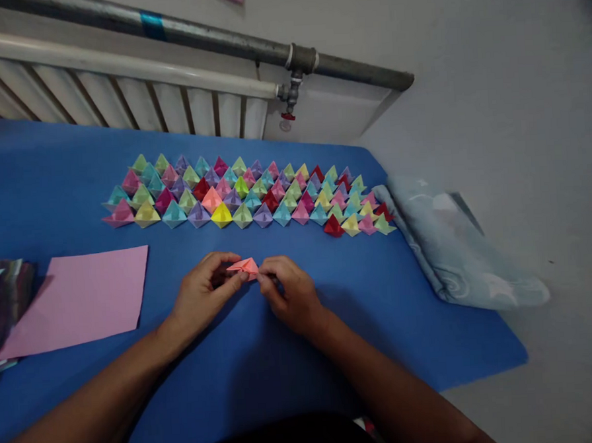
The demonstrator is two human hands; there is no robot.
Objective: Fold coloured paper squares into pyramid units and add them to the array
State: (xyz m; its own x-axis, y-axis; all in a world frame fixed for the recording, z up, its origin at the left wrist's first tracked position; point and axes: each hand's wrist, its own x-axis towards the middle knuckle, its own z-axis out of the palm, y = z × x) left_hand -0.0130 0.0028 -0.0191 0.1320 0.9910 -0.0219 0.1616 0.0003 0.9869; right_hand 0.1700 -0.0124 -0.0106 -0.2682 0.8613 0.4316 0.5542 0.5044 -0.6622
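A small folded coral-pink paper boat (pixel 245 266) is held just above the blue table, between my two hands. My left hand (pixel 207 285) pinches its left side, with the thumb along the lower edge and the fingers behind. At its right tip, my right hand (pixel 288 289) grips the paper between thumb and bent fingers. Beyond my hands stand several rows of folded paper boats (pixel 243 216) in many colours, set close together. The fingertips behind the coral paper are partly hidden.
On the left a pink paper sheet (pixel 89 295) lies beside a plastic-wrapped stack (pixel 12 302). A folded grey-blue cloth (pixel 440 240) lies at the table's right edge. Behind the blue table (pixel 196 398) are a radiator (pixel 135 101) and a metal pipe (pixel 227 40) with a red-handled valve (pixel 288 116).
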